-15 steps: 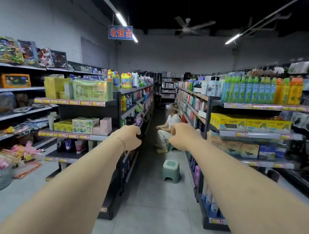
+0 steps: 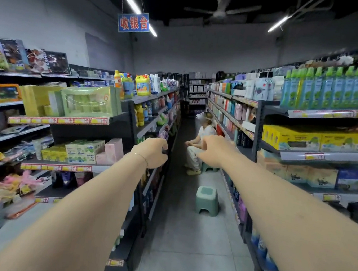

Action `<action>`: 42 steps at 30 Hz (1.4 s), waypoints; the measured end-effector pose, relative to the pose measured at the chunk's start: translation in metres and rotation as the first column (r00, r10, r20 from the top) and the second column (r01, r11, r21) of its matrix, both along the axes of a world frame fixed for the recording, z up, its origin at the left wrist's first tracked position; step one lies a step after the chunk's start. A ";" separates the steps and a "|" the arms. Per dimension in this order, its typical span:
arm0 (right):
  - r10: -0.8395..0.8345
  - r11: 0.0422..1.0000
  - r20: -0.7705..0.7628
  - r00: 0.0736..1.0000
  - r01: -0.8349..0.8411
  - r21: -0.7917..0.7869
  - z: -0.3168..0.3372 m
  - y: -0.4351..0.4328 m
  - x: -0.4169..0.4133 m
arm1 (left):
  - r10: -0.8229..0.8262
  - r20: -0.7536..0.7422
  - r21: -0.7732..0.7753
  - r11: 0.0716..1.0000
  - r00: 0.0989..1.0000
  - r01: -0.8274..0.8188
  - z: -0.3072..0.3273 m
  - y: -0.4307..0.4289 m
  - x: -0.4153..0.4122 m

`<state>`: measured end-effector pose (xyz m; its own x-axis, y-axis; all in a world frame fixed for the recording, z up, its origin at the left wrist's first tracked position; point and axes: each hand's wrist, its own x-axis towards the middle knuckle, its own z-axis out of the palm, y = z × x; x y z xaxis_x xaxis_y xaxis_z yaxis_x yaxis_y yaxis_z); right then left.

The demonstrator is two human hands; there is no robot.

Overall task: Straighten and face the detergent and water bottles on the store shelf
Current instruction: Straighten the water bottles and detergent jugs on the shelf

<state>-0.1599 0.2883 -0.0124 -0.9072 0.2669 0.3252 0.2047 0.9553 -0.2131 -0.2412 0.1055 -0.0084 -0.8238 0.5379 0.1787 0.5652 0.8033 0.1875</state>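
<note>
Reaching down the aisle with left hand [image 2: 152, 152] and right hand [image 2: 215, 148], both loosely curled, empty; detergent bottles [image 2: 142, 85] well beyond, at the left shelf's [image 2: 153, 96] top front edge.

Retail shop, small supermarket aisle. Metal gondola shelving [image 2: 258, 130] on both sides with price-tag strips [image 2: 59, 120] on the shelf edges. Stock is detergent jugs [image 2: 143, 85], rows of green-capped bottles [image 2: 329, 88], boxed goods [image 2: 291, 138]. Blue hanging sign [image 2: 133, 22] in Chinese, probably the cashier marker. Tube lights [image 2: 132, 4], ceiling fan [image 2: 222, 9], green plastic stool [image 2: 207, 200] in the aisle.
</note>
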 end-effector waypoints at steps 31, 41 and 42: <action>0.197 0.959 0.062 0.978 -0.205 0.193 0.038 0.241 -0.566 | 0.152 -0.223 -0.046 0.985 0.963 -0.166 0.028 0.266 -0.538; 0.220 0.967 0.005 0.975 -0.219 0.128 0.054 0.296 -0.743 | 0.171 -0.240 -0.053 0.981 0.956 -0.188 0.049 0.331 -0.715; 0.223 0.967 0.000 0.975 -0.222 0.128 0.053 0.303 -0.758 | 0.176 -0.244 -0.061 0.979 0.954 -0.196 0.045 0.339 -0.729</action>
